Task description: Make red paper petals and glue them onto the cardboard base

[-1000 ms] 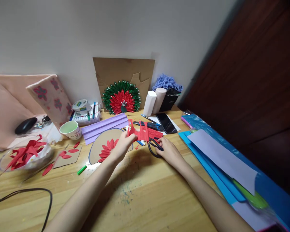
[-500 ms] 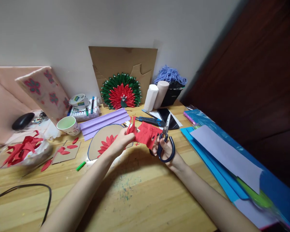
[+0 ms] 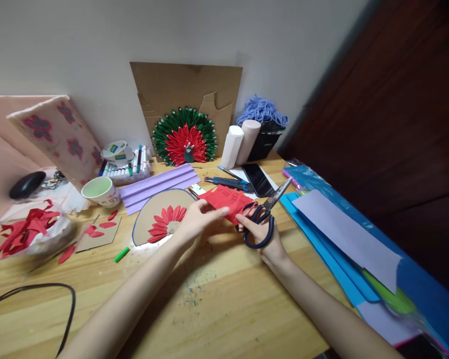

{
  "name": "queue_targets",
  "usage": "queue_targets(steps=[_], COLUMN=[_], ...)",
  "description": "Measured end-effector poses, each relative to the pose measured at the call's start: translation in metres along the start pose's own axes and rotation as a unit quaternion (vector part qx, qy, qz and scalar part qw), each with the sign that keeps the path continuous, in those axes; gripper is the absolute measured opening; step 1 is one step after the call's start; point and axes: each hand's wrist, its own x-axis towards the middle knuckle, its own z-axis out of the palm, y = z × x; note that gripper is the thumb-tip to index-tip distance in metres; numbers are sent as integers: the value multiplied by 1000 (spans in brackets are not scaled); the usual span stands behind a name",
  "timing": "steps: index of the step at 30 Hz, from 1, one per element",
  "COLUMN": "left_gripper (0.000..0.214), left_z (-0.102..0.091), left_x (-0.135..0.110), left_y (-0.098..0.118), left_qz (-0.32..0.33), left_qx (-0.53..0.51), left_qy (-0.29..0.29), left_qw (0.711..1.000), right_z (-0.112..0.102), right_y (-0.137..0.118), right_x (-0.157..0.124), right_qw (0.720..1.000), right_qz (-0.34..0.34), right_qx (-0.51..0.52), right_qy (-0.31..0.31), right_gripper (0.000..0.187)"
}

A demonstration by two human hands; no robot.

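A piece of red crepe paper [image 3: 230,201] is stretched between my two hands above the table. My left hand [image 3: 198,219] is closed on its left side, the thumb lying across the near edge and the other fingers partly hidden. Dark-handled scissors [image 3: 278,194] are held in my right hand [image 3: 265,237], blades tipped up to the right and away from the paper. That same hand also pinches the paper's right end between thumb and fingers. Just behind my left wrist lies a rounded cardboard piece [image 3: 145,214] with a blue edge and red petals [image 3: 167,219] fanned on it.
A bowl of red scraps [image 3: 65,229], a small card with loose petals [image 3: 108,238] and a cup [image 3: 102,192] stand left. Behind are a purple folded sheet [image 3: 160,184], markers [image 3: 136,167], a phone [image 3: 258,179] and a cardboard panel [image 3: 187,85]. Blue folders [image 3: 314,237] lie right.
My left hand has shifted its grip, laying its thumb along the paper instead of bunching the cut end. The scissors have tilted from nearly upright to the right. The view has shifted slightly.
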Motion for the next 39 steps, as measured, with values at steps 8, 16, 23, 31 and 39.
queue_targets(steps=[8,16,23,31,39], left_gripper=[29,24,26,28,33], left_z=[13,-4,3,16,14], left_x=[-3,9,19,16,16], left_y=[-11,5,8,1,3], left_qz=[21,177,180,109,82], left_qx=[-17,32,4,-21,-21], left_qy=[16,179,194,151,154], left_qw=[999,967,964,982,984], right_z=[4,13,12,9,12], right_y=[0,0,14,17,8], right_x=[-4,-15,-22,-19,-19], right_qw=[996,937,929,940,943], right_qz=[67,239,237,235,232], right_qx=[51,136,46,27,21], right_qy=[35,-216,-279,-244,-237], right_gripper=[30,69,74,73,73])
